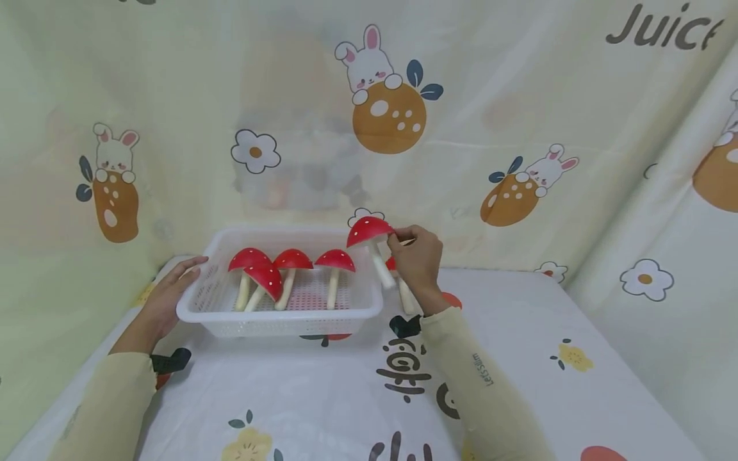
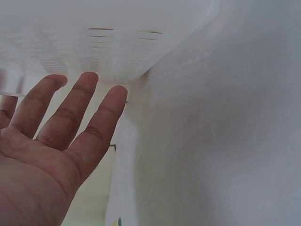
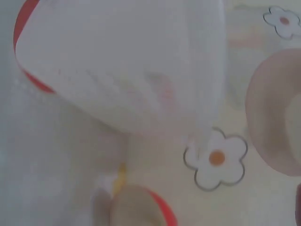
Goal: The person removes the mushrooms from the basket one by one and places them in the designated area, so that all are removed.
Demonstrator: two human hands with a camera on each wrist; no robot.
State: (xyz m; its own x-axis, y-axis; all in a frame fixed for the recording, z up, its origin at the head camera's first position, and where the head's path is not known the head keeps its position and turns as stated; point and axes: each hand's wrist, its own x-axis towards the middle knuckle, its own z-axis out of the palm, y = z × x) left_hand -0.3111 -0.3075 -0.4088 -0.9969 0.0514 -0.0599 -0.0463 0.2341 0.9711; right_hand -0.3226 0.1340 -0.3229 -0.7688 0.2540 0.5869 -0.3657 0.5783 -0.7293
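Over the white basket's point(image 1: 369, 307) right rim, right hand point(image 1: 418, 259) pinches a red toy mushroom point(image 1: 369, 232) by its cap; left hand point(image 1: 173, 291), fingers straight, steadies the left wall, four mushrooms point(image 1: 288, 272) inside.

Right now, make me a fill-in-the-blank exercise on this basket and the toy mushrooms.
1. The white basket holds ____ red-capped mushrooms.
2. The right hand pinches the raised mushroom by its ____.
3. The left hand rests with straight fingers against the basket's ____ end.
4. Each mushroom cap is red with ____ dots.

Missing words: four; cap; left; white
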